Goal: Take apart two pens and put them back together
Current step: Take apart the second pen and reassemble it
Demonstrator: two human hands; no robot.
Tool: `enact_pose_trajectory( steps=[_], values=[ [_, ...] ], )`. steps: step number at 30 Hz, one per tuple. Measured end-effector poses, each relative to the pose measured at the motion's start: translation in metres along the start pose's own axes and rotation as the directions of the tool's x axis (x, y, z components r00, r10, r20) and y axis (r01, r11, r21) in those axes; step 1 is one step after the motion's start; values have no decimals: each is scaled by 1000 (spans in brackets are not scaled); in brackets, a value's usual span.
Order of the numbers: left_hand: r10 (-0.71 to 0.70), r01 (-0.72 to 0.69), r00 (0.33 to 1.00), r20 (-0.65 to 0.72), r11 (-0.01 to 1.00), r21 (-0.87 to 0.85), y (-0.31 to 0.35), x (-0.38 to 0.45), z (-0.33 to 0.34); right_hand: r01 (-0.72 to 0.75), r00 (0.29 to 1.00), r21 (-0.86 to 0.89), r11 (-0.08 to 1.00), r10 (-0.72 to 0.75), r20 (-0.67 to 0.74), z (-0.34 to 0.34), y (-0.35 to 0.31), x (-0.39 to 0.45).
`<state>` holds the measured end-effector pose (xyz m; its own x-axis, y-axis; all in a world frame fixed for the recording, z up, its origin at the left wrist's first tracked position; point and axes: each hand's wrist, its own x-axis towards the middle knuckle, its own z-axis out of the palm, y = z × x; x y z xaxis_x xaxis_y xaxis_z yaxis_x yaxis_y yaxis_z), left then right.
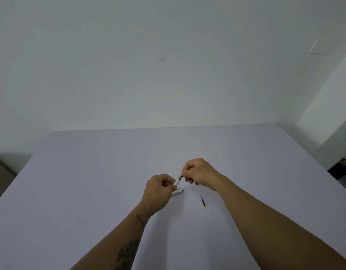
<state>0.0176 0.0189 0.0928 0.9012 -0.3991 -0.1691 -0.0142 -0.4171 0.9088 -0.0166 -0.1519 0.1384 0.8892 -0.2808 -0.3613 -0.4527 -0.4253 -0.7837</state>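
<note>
A white pen with a silver front section [178, 179] is held above the table between both hands. My left hand [158, 189] is closed around its white barrel. My right hand [200, 173] pinches the silver tip end with thumb and fingers. A second white pen [178, 191] lies on the table just below my left hand, partly hidden by it. A thin refill [204, 205] with dark blue ink and a yellow band lies loose on the table to the right, between my forearms.
The table [90, 182] has a pale lilac cover and runs to a white wall. Its left edge drops off by a brown box [0, 172]. Dark objects [343, 168] sit beyond the right edge.
</note>
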Motion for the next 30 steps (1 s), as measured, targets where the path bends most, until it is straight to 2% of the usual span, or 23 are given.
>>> enact_pose_trajectory(
  steps=[7, 12, 23, 30],
  values=[
    [2, -2, 1000, 7, 1000, 25, -3, 3, -3, -47, 999, -63, 997, 48, 17, 8, -2, 5],
    [-11, 12, 1000, -6, 1000, 19, -7, 6, -8, 9, 1000, 20, 1000, -9, -7, 10, 1, 9],
    [-14, 14, 1000, -8, 1000, -2, -3, 14, -10, 33, 995, -8, 999, -34, -91, 18, -3, 19],
    [-28, 26, 1000, -14, 997, -68, 2, 20, -11, -33, 999, 282, 959, 42, -25, 18, -12, 21]
  ],
)
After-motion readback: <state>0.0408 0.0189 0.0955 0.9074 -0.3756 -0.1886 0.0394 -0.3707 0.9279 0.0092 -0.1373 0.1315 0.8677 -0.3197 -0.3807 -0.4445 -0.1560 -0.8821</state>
